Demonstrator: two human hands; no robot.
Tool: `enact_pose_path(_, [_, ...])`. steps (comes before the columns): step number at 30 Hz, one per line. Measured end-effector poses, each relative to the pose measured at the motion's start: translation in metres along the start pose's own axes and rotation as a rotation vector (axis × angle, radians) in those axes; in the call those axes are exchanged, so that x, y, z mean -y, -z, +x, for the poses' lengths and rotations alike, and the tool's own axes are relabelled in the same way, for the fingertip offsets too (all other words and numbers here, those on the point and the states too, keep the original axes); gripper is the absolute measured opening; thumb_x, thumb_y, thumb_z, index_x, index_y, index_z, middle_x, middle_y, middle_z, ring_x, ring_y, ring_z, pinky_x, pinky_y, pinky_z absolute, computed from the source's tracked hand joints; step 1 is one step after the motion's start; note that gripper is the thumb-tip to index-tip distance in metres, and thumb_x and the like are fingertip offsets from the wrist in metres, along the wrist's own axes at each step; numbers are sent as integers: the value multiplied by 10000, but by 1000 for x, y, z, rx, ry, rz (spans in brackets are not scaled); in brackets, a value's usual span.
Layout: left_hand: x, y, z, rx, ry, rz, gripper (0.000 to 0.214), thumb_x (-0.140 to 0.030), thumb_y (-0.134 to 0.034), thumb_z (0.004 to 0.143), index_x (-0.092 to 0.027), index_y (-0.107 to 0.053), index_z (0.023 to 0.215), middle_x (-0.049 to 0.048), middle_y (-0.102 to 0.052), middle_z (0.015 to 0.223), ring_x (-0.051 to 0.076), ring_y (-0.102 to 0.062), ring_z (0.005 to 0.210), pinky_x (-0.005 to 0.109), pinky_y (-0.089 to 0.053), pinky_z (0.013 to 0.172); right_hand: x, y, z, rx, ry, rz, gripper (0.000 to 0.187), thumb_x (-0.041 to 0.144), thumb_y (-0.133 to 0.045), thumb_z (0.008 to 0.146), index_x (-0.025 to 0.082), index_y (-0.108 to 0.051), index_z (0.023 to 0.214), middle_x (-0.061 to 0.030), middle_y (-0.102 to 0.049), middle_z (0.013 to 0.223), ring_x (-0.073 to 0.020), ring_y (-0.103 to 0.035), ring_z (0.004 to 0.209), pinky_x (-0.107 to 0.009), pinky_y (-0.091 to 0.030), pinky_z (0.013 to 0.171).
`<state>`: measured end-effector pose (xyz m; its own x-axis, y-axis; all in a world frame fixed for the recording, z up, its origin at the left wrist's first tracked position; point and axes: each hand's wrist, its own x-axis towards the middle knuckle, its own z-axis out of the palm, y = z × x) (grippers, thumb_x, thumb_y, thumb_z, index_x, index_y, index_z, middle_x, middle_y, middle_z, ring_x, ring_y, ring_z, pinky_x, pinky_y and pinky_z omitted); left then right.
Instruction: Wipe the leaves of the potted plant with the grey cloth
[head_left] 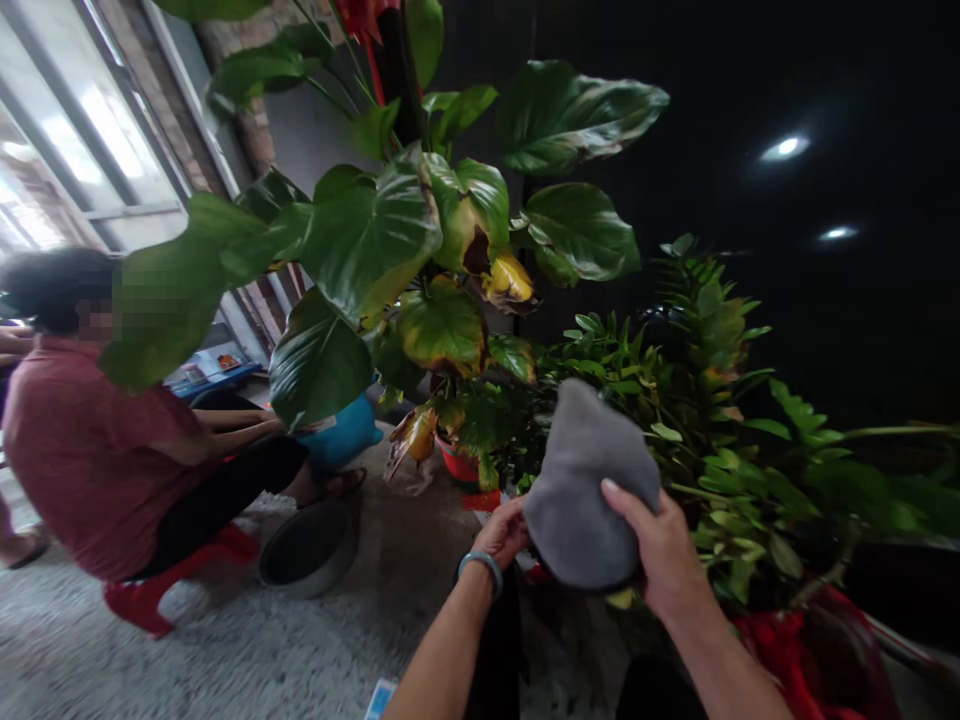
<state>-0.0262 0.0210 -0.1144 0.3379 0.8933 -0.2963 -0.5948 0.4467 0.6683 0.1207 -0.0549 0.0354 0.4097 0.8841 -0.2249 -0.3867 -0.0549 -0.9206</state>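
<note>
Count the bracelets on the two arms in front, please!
1: a pale bracelet around the wrist of the left hand. I see none on the wrist of the right hand, which holds the gray cloth.

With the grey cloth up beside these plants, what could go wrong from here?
The grey cloth, gripped by the right hand, might catch the nearby foliage. The left hand, with a bangle at its wrist, could snag there. The basin on the floor might get kicked.
</note>
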Motion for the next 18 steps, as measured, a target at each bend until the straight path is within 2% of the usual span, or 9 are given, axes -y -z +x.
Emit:
enact_pose_path(2, [-1,1,-1,-19,11,1,259,-264,-820,582,-143,-753,800,64,-754,820,184,-634,689,314,-471,704,2,-3,20,-75,16,70,392,367,-821,401,201,-714,739,-29,-756,700,-268,-703,737,-355,-546,683])
enact_pose_path(4, [-2,2,0,-44,9,-18,254,-249,-822,572,-144,-753,793,60,-755,822,173,-632,680,315,-474,720,-16,0,28,-92,-59,87,346,364,-804,421,200,-708,710,-39,-761,720,-279,-708,765,-374,-552,702])
enact_pose_path(7, [-1,3,4,-69,12,-61,236,-208,-820,571,-144,-760,790,72,-760,832,215,-667,817,327,-471,833,-57,10,7,-24,-196,-1,337,389,-806,438,187,-715,692,-75,-769,759,-311,-715,800,-400,-561,702])
enact_pose_path(9, [0,2,5,-59,13,-68,218,-190,-813,582,-138,-764,789,78,-761,835,247,-667,920,333,-454,896,-67,14,-16,35,-227,-72,357,423,-813,455,186,-723,706,-81,-766,743,-317,-717,798,-389,-564,676])
enact_pose_path(11, [0,1,4,-34,4,-64,191,-206,-794,617,-126,-763,787,85,-756,826,264,-658,958,336,-450,901,-56,14,-30,85,-193,-108,390,446,-820,470,181,-728,742,-79,-758,712,-314,-716,761,-380,-563,648])
enact_pose_path(13, [0,1,2,-24,2,-43,196,-231,-779,643,-120,-760,803,85,-747,807,250,-657,892,336,-463,845,-28,10,-27,83,-59,-93,426,439,-826,485,179,-728,808,-72,-761,735,-301,-715,756,-374,-562,668])
enact_pose_path(16, [-1,2,0,-27,29,1,257,-248,-788,639,-137,-751,867,62,-728,793,182,-625,718,314,-470,719,10,3,5,-57,207,7,441,380,-818,499,199,-714,887,-42,-773,836,-266,-708,828,-363,-551,757])
enact_pose_path(17, [-1,3,0,-28,34,10,274,-247,-792,634,-145,-747,885,52,-723,800,163,-611,684,304,-465,691,14,2,16,-104,216,48,415,360,-809,500,207,-710,872,-32,-772,834,-260,-706,832,-365,-551,768])
enact_pose_path(18, [-2,3,0,-24,35,12,284,-247,-792,634,-150,-743,897,47,-721,813,153,-603,668,298,-461,677,12,1,25,-136,159,82,372,348,-797,495,211,-705,829,-29,-770,801,-264,-707,816,-376,-556,760])
